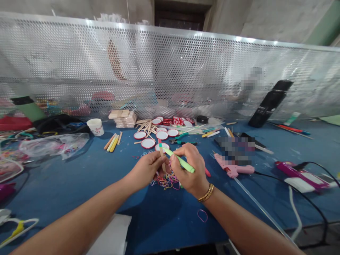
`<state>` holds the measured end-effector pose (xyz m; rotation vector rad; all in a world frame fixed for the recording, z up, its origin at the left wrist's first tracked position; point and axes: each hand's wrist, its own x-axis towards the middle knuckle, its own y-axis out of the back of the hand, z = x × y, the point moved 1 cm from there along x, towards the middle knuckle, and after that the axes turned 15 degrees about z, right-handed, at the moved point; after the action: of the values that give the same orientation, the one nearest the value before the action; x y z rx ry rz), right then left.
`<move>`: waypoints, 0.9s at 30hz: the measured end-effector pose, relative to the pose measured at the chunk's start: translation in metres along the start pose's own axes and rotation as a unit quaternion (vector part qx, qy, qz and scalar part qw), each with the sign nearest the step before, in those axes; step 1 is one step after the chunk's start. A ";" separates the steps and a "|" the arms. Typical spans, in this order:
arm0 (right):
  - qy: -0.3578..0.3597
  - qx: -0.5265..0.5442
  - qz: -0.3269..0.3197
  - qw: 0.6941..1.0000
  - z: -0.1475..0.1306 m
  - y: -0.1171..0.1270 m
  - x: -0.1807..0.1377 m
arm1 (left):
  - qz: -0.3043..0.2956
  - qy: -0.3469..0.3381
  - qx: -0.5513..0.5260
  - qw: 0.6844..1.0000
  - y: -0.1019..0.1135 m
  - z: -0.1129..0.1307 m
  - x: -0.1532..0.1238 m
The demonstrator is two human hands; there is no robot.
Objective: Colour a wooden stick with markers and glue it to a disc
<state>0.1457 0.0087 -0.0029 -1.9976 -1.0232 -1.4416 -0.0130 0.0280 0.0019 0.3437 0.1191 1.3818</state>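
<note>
Broadly, a blue bench [101,177] fills the lower frame, metal screen [191,63] and concrete wall [273,21] the upper; left hand [148,167] grips a stick [160,150], right hand [191,170] a marker [183,163].

Red-tipped wooden stick [160,150], tilted green marker [181,161]

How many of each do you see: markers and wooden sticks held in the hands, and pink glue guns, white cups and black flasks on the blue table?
Green marker, in the right hand: 1
Wooden stick, in the left hand: 1
Pink glue gun: 1
White cup: 1
Black flask: 1
Total: 5
</note>
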 end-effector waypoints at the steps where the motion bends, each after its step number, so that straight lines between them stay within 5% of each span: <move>1: -0.003 -0.003 0.002 1.000 0.000 0.000 0.000 | 0.001 0.001 0.000 1.000 0.000 0.000 0.000; 27: 0.010 0.014 -0.006 1.000 -0.003 -0.002 0.000 | 0.006 0.013 -0.009 1.000 -0.001 0.008 -0.002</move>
<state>0.1422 0.0075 -0.0018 -1.9569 -1.0432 -1.4422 -0.0105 0.0246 0.0091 0.3131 0.1261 1.3994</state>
